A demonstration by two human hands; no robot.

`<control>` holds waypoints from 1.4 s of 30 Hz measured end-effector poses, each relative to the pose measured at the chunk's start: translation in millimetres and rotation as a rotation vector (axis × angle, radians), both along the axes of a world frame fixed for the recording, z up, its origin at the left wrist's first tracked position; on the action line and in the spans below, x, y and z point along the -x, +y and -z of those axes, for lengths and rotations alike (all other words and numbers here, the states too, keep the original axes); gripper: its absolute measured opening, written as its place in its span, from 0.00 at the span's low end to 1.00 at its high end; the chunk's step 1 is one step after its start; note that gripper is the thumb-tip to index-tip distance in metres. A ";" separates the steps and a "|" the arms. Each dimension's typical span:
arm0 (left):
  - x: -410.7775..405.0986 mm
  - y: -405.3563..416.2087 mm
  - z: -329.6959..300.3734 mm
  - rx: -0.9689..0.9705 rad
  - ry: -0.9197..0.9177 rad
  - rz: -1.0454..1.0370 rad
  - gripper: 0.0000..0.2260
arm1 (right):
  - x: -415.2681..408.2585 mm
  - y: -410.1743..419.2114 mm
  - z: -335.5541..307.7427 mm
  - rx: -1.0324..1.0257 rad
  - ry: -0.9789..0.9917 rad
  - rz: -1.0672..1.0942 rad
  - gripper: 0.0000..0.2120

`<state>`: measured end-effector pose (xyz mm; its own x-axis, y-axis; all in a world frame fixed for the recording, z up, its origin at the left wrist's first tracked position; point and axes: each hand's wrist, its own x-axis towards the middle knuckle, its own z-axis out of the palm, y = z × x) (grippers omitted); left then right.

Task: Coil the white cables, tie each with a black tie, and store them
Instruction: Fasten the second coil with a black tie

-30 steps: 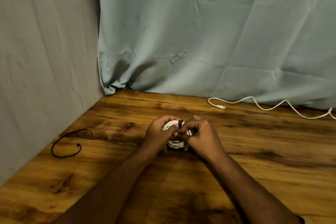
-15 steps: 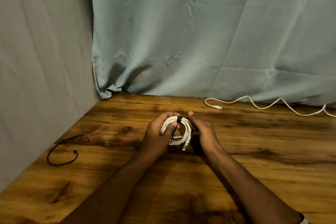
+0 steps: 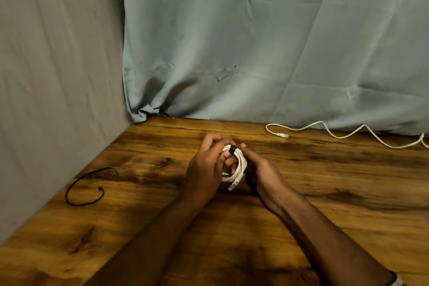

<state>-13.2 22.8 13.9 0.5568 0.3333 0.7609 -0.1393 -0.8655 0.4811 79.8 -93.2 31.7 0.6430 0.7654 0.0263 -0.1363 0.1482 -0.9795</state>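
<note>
A coiled white cable (image 3: 239, 169) sits between my two hands over the middle of the wooden table (image 3: 325, 193). A black tie (image 3: 232, 149) wraps the top of the coil. My left hand (image 3: 205, 169) grips the coil from the left, fingers curled round it. My right hand (image 3: 260, 169) touches the coil's right side with straight fingers, thumb up near the tie. The cable's plug hangs out at the coil's lower edge. A second, loose white cable (image 3: 343, 133) lies uncoiled along the table's back right. A spare black tie (image 3: 88, 187) lies curved at the left.
A grey-blue curtain (image 3: 255, 42) hangs behind the table, and a grey cloth wall (image 3: 58, 65) closes the left side. The spare tie lies close to the table's left edge.
My right hand has let go of the tie and opened beside the coil. The left hand keeps its hold on the coil. The view has shifted slightly.
</note>
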 end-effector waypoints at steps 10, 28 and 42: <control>1.7 -7.4 -2.7 0.003 -0.003 0.164 0.10 | -13.5 -2.5 3.2 0.010 0.166 0.040 0.09; 1.7 -14.4 0.5 0.480 0.152 0.324 0.07 | -9.7 -6.6 4.9 -0.004 -0.703 0.540 0.06; 5.0 -12.7 -10.1 0.759 0.165 0.452 0.08 | -8.5 -14.3 -3.2 -0.020 -1.014 0.615 0.03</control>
<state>-18.2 10.1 24.0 0.8394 0.4365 0.3240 -0.2681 -0.1861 0.9452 88.4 -107.5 35.0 0.5812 0.3288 0.7444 0.8005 -0.0662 -0.5957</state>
